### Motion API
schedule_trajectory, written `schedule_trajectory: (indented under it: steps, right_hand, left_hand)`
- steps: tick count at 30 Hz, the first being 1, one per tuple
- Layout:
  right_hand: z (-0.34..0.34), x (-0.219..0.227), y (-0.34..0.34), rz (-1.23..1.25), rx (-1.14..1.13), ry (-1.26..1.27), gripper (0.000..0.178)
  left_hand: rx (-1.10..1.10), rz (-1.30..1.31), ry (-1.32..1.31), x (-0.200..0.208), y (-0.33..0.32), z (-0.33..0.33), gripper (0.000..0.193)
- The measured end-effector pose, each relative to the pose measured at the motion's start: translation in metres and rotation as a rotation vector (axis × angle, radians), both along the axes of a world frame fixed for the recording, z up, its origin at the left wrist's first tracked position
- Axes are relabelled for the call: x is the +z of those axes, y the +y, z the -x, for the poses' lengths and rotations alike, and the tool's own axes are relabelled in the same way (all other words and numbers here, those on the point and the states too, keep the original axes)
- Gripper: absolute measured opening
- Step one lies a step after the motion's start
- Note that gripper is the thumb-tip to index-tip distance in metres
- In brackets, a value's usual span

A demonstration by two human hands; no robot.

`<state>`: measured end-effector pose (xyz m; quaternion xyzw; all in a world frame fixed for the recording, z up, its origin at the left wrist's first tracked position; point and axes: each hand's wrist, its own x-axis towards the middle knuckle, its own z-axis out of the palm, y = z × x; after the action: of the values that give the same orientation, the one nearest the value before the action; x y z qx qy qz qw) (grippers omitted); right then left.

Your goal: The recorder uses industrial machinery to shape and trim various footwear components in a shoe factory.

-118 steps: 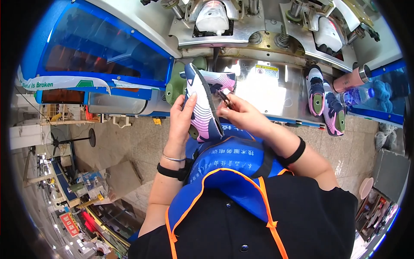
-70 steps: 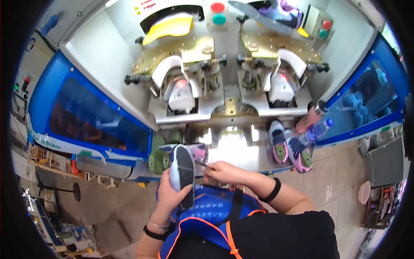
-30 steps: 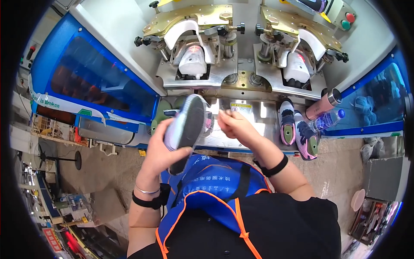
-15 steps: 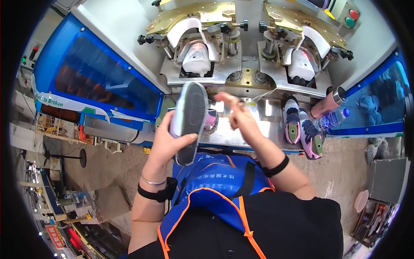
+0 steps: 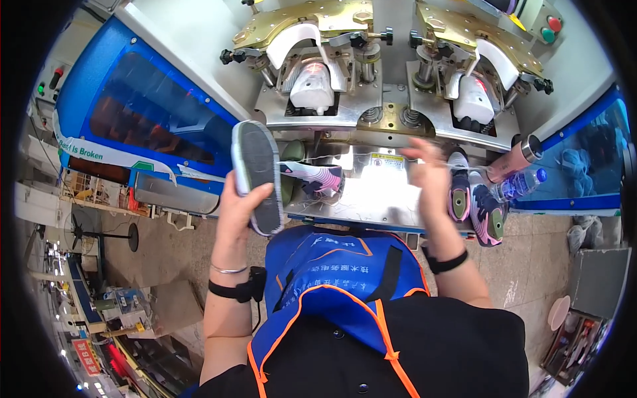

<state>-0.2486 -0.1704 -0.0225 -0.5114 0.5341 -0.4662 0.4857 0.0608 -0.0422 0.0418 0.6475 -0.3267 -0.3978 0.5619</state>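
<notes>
My left hand [image 5: 237,207] grips a shoe upper [image 5: 257,166] at its side, thumb across the dark grey, stitched-edged bottom that faces me. My right hand [image 5: 428,179] is over the right part of the metal bench [image 5: 378,192], apart from that upper. Its fingers are smeared by motion, and I see nothing in them. Close to it on the right lie two dark, pink-edged shoe uppers [image 5: 458,199] with green pieces at their heels. Another upper in pink, white and dark purple [image 5: 325,179] lies on the bench beside the held one, partly hidden by it.
Two white forms [image 5: 312,89] [image 5: 473,99] sit in metal clamp stations under brass plates [image 5: 312,23]. A pink flask [image 5: 511,162] and a water bottle [image 5: 524,184] stand at the right. Blue window panels [image 5: 152,113] flank the bench. Red and green buttons [image 5: 551,30] are at upper right.
My left hand has carried the shoe upper leftward, uncovering more of the upper behind it. My right hand has moved right, away from it, toward the two uppers there.
</notes>
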Motion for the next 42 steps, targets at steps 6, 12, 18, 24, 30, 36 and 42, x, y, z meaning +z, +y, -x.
schedule_trajectory:
  steps: [6, 12, 18, 24, 30, 36, 42]
  right_hand:
    - [-0.064, 0.002, 0.017, -0.244, 0.760, -0.225, 0.031]
    - [0.086, -0.077, -0.040, -0.225, -0.126, -0.197, 0.024]
    - [0.020, -0.046, -0.013, 0.036, 0.357, 0.983, 0.024]
    - [-0.024, 0.001, 0.005, 0.204, 0.440, 0.925, 0.039]
    - [-0.036, -0.004, 0.011, -0.427, 0.882, -0.363, 0.039]
    - [0.047, -0.043, -0.033, 0.281, 0.010, 0.374, 0.025]
    - [0.077, -0.051, -0.020, 0.336, 0.055, 1.024, 0.025]
  left_hand:
    - [-0.211, 0.015, -0.120, 0.010, -0.017, 0.047, 0.070]
    - [0.173, 0.050, -0.196, 0.005, 0.014, -0.038, 0.062]
    - [0.102, 0.082, -0.181, 0.006, -0.004, -0.003, 0.064]
    - [-0.125, 0.055, -0.296, -0.002, -0.040, 0.070, 0.075]
    - [-0.091, 0.102, -0.328, -0.005, -0.064, 0.077, 0.074]
    - [0.027, 0.076, -0.160, -0.010, -0.058, 0.042, 0.073]
    - [0.113, 0.092, -0.052, -0.005, -0.052, 0.030, 0.069]
